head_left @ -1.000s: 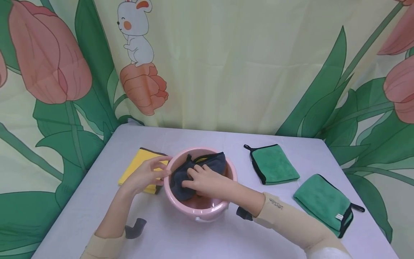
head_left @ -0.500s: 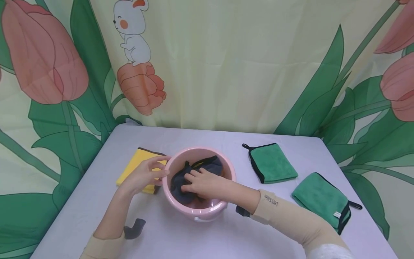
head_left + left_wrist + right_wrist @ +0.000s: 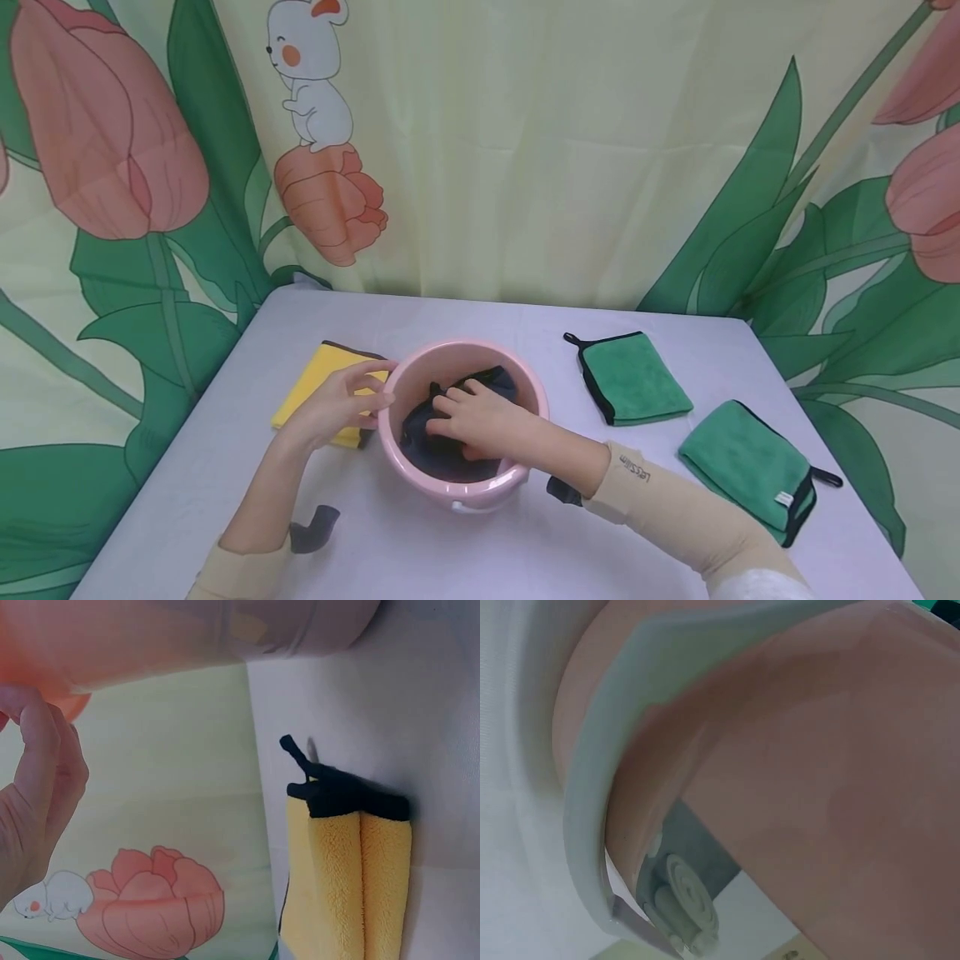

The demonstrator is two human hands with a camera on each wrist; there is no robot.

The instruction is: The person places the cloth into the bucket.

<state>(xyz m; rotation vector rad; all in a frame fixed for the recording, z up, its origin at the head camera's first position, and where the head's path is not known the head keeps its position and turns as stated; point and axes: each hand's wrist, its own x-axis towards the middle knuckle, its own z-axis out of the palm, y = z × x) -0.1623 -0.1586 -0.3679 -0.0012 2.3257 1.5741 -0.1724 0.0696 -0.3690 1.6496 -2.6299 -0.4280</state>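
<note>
A pink bucket [image 3: 459,347] stands in the middle of the table. My left hand [image 3: 339,406] holds its left rim, with fingertips and thumb at the edge; the left wrist view shows those fingers [image 3: 41,724] bent up to the bucket wall [image 3: 165,637]. Inside the bucket, my right hand [image 3: 483,421] presses down with spread fingers on a dark grey cloth [image 3: 442,458] with black edging. The cloth lies low and bunched, partly hidden under the hand. The right wrist view holds only the bucket's outer wall [image 3: 840,787] and its pale handle [image 3: 592,795]; the hand is hidden there.
A folded yellow cloth [image 3: 337,877] lies left of the bucket, partly behind the left hand. Two folded green cloths, one farther back [image 3: 633,379] and one nearer [image 3: 750,467], lie on the right. A printed curtain [image 3: 510,167] hangs behind the table [image 3: 405,558].
The dark grey cloth has sunk deeper into the bucket under my right hand, from up near the rim to low inside, spreading toward the near side. My left hand has stayed at the rim.
</note>
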